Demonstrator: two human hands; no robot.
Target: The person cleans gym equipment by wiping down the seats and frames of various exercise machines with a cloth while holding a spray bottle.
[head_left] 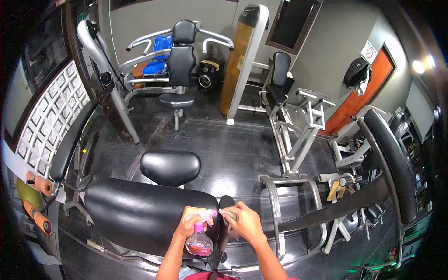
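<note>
My left hand (188,222) is wrapped round the neck of a clear spray bottle (199,245) with a pink nozzle and pink on its lower part. The nozzle points right, towards my right hand (246,223). Pinched in the fingers of that hand is a pale cloth (225,213), mostly hidden by them. Both hands are over the right end of a black padded bench (144,210). Beyond it stands a smaller black pad (170,168).
A seated press machine (181,65) stands ahead, left of a tall weight-stack column (242,60). Silver-framed equipment (298,135) is to the right. Orange foam rollers (39,185) are at the far left. A metal bar (107,252) runs low along the bench's near side.
</note>
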